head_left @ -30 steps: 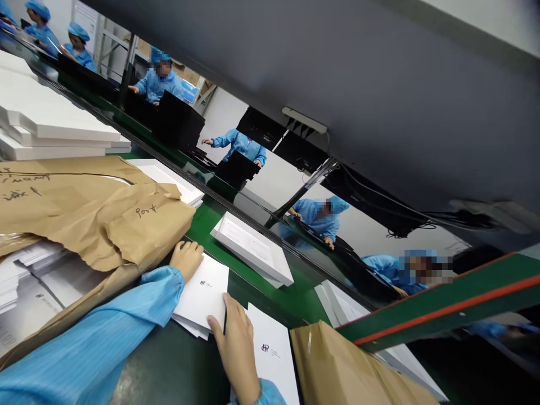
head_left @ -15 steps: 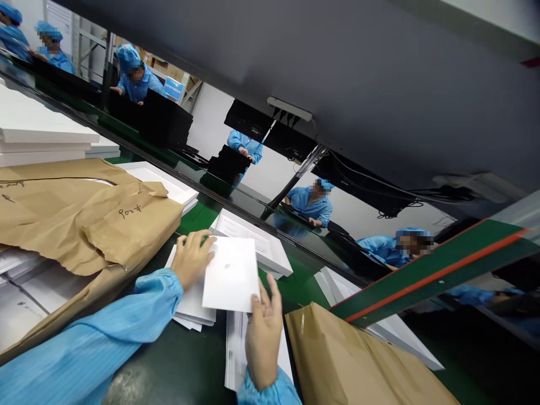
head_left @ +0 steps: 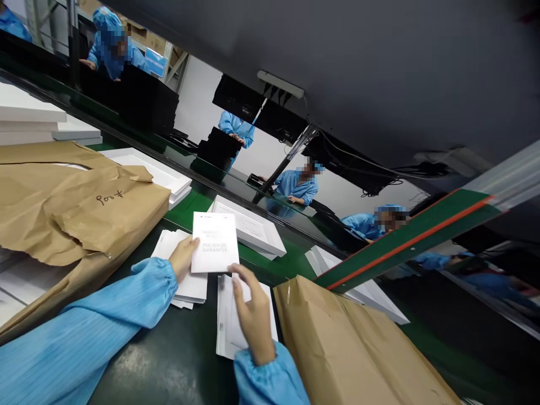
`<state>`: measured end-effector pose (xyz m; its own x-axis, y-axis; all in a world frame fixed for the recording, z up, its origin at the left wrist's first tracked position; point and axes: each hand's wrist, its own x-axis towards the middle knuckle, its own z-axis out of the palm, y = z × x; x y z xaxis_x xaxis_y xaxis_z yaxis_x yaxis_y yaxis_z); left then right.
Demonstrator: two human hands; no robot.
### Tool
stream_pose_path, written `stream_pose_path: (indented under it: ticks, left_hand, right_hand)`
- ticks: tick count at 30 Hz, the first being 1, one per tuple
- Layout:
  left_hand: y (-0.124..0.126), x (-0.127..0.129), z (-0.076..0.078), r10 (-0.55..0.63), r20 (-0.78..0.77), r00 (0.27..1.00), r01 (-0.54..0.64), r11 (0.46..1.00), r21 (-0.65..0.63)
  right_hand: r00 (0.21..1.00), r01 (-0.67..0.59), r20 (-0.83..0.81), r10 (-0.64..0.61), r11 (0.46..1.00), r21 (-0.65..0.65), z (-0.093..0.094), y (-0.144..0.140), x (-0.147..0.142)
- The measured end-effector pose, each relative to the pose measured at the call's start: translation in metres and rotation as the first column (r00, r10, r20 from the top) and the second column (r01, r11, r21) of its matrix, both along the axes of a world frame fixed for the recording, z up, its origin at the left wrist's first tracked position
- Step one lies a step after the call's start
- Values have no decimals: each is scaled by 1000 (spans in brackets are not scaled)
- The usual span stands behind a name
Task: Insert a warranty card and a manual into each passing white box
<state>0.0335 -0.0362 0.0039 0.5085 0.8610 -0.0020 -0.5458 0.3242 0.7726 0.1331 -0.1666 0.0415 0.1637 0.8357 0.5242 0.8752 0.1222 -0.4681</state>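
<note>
A white booklet (head_left: 215, 244) with printed lettering is held up near the middle of the view. My left hand (head_left: 184, 256) pinches it at its left edge. At the lower right corner my right hand (head_left: 253, 312) has a fingertip against the booklet, its thumb apart and its fingers loosely bent. Beneath my left hand lies a pile of white booklets (head_left: 192, 289). Another stack of white papers (head_left: 225, 332) sits under my right hand, which partly covers it. Behind the held booklet, an open white box tray (head_left: 257, 230) contains a printed sheet.
A torn brown paper package (head_left: 126, 216) of white printed items fills the left. To the right stands a brown paper parcel (head_left: 337, 337). White boxes (head_left: 29, 107) are stacked far left. A green post (head_left: 409, 242) slants across the right. Co-workers in blue (head_left: 297, 185) sit beyond the line.
The booklet has turned from a nearly plain face to one with lettering. My right hand has shifted from gripping its right side to its lower corner. The view has shifted slightly.
</note>
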Motion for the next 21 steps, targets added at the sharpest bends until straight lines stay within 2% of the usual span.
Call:
stream_pose_path:
  ticks: [2, 3, 6, 8, 10, 11, 14, 18, 21]
  left_hand:
    - [5, 0, -3, 70, -7, 998, -71, 996, -51]
    - [6, 1, -4, 88, -11, 996, -88, 995, -56]
    - [7, 2, -7, 115, -42, 993, -115, 993, -14]
    - [7, 2, -10, 120, -73, 990, -118, 992, 36]
    - [6, 2, -13, 124, -95, 988, -116, 990, 86]
    - [6, 2, -14, 124, -101, 987, -114, 988, 104]
    - [7, 2, -16, 122, -109, 986, -107, 985, 135]
    - [8, 1, -17, 134, -130, 982, -110, 979, 171]
    - [7, 1, -16, 149, -146, 978, -119, 973, 197]
  right_hand:
    - [983, 169, 92, -158, 975, -140, 5, -12, 20]
    - [955, 273, 174, -239, 938, -214, 5, -19, 29]
    - [843, 525, 365, -396, 754, -395, -2, -39, 47]
    - [800, 597, 419, -429, 635, -491, -8, -48, 50]
    - [775, 632, 460, -435, 562, -533, -10, -52, 50]
    - [763, 646, 474, -439, 546, -534, -10, -53, 49]
    - [738, 673, 487, -467, 555, -488, -12, -51, 49]
    - [727, 678, 453, -516, 639, -362, -20, -51, 55]
    - [754, 655, 320, -574, 700, -285, -19, -54, 61]
